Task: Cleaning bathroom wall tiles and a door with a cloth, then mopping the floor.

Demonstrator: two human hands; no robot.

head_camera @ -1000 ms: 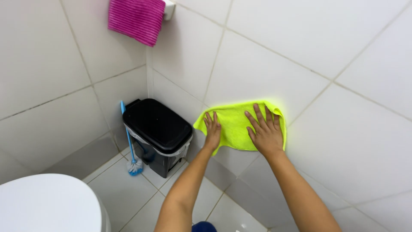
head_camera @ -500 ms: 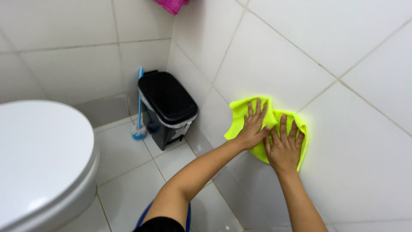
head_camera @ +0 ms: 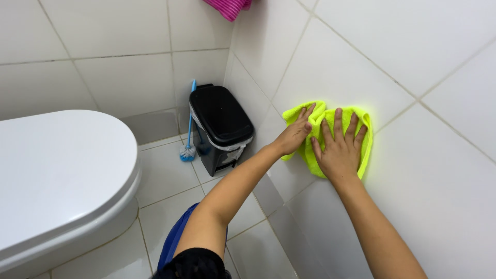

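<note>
Fingers (head_camera: 338, 121) of both hands lie spread flat, not clenched: left hand (head_camera: 294, 135) and right hand (head_camera: 338, 150) press the cloth (head_camera: 361, 150) against the wall (head_camera: 439, 170), pinning it there.

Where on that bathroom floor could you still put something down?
Bare floor tiles lie between the toilet and the black bin. The corner is crowded: bin and blue brush. Both hands press the yellow cloth on the wall.

Both arms outstretched — left hand (head_camera: 294, 135), right hand (head_camera: 338, 150) flat, fingers (head_camera: 337, 119) spread.
</note>
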